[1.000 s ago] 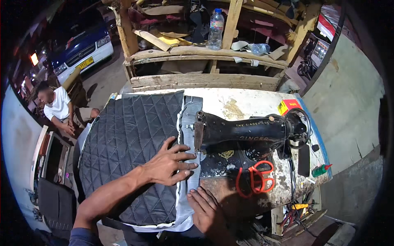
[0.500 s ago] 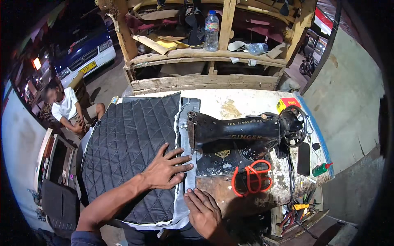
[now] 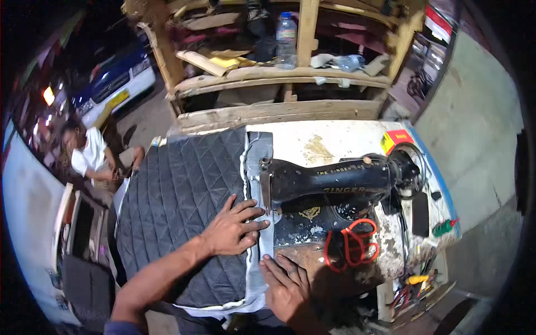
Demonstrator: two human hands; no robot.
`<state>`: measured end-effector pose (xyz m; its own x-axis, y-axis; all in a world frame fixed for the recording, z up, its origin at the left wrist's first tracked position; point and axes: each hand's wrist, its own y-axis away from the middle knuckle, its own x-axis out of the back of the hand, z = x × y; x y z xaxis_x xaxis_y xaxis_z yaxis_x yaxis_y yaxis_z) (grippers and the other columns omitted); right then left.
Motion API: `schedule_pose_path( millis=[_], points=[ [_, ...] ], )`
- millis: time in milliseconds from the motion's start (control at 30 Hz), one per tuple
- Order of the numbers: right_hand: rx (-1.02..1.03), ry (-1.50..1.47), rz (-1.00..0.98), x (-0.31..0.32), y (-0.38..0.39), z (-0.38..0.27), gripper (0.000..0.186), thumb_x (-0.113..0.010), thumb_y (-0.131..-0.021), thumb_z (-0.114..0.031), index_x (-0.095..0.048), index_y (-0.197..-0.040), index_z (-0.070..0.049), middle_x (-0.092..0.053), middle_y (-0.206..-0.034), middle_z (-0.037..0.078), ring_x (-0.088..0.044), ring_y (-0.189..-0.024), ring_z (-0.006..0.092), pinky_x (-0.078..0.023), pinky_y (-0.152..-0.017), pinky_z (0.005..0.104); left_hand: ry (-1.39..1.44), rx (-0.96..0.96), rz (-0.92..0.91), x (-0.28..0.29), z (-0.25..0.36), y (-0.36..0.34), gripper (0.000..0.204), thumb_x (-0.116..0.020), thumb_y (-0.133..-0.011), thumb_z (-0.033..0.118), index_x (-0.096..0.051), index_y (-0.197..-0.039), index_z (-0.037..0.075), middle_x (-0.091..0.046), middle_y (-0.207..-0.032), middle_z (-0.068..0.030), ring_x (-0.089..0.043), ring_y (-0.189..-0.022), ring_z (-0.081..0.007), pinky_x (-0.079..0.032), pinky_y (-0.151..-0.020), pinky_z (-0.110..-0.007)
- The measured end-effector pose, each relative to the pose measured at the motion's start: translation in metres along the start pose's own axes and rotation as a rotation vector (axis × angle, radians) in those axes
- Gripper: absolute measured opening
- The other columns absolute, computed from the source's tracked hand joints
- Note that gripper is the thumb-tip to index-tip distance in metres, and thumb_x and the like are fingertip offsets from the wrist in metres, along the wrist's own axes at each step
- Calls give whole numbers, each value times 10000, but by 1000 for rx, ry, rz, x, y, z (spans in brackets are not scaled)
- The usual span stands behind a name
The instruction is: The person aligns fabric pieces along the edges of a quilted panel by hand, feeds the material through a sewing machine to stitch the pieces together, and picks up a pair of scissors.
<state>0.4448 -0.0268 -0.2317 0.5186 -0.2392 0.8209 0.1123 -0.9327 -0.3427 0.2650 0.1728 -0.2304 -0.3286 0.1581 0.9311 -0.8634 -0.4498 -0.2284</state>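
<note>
A black diamond-quilted cloth (image 3: 173,190) with white piping along its edge lies flat over the left of the table. A grey strip of material (image 3: 261,148) borders its right side and passes beneath the sewing machine's (image 3: 335,181) needle end. My left hand (image 3: 234,226) presses on the quilted cloth with fingers spread, their tips reaching the grey strip just left of the needle area. Nearer me, my right hand (image 3: 287,287) rests with its fingers extended along the strip's right edge. Scissors with red handles (image 3: 354,245) lie right of it, on the machine's bed.
Behind the table stands a wooden shelf (image 3: 279,111) holding a water bottle (image 3: 286,42). A red-and-yellow box (image 3: 395,139), a dark phone-like slab (image 3: 420,215) and a green bottle (image 3: 445,227) sit at right. A tool drawer (image 3: 419,298) is below; a person (image 3: 92,151) sits at far left.
The whole view has shifted slightly, so the machine and scissors appear further right. Both hands keep nearly the same places on the cloth and strip.
</note>
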Motion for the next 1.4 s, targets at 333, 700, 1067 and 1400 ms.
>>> schedule_pose_path(
  millis=[333,700,1067,1400],
  points=[
    [-74,69,15,-11,-15,8,505,-670,-844,-109,-718,-1345,-150,-675,-1420,-21,-548,-1347,271,-399,-1102,477,98,4,156,-3,-22,-9,223,-694,-914,249,-839,-1073,191,-687,-1324,-96,-522,-1424,-359,-286,-1200,-692],
    [124,69,-32,-1,-11,9,465,-607,-920,-166,-657,-1368,-51,-637,-1412,80,-556,-1323,300,-384,-1152,523,110,-2,-74,22,23,19,367,-642,-972,335,-761,-1292,198,-663,-1385,-98,-466,-1474,-347,-148,-1222,-761],
    [83,2,48,-5,-6,11,412,-586,-921,-122,-669,-1307,-3,-666,-1345,153,-605,-1299,327,-404,-1184,531,61,43,-134,13,25,15,426,-603,-988,341,-710,-1370,185,-616,-1435,-117,-392,-1519,-386,-127,-1248,-723],
    [40,3,65,-2,-8,10,366,-638,-886,-126,-733,-1226,-30,-694,-1296,80,-590,-1225,281,-470,-1065,450,29,54,-126,8,27,19,427,-629,-957,336,-725,-1352,203,-625,-1411,-107,-412,-1513,-361,-147,-1244,-730]
  ],
)
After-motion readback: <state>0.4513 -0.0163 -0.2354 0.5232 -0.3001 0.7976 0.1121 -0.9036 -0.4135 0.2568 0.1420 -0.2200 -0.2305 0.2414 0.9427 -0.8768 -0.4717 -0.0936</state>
